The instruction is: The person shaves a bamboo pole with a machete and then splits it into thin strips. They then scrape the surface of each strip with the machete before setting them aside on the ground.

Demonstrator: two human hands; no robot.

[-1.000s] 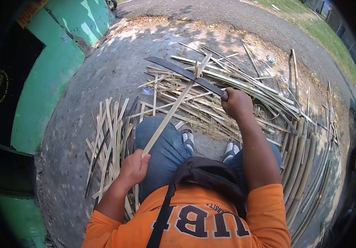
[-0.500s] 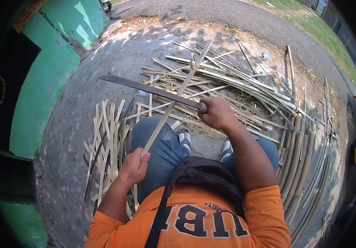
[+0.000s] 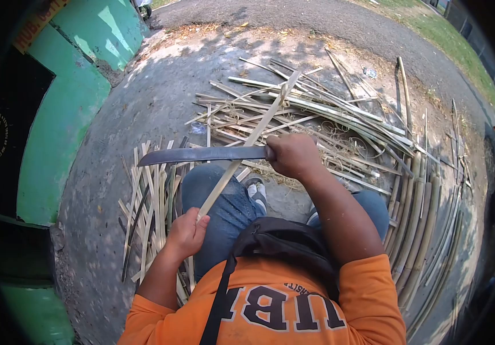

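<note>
My left hand (image 3: 188,233) is closed around the near end of a pale bamboo strip (image 3: 264,122), which slants up and away to the right over my left knee. A small curl of shaving shows near its far end. My right hand (image 3: 295,156) grips the handle of a machete (image 3: 204,154). Its long dark blade points left and crosses over the strip at about the middle, lying nearly level in this view.
Split bamboo strips and curled shavings (image 3: 339,123) lie heaped ahead of my feet. More strips (image 3: 149,213) are piled by my left leg. Whole bamboo poles (image 3: 417,224) lie along my right. A green wall (image 3: 66,144) stands at left, and a paved road (image 3: 293,17) runs beyond.
The machete has come down along the strip toward me, its blade turning from tilted to nearly level. The strip's far end has shifted slightly right and down. My left hand keeps its hold.
</note>
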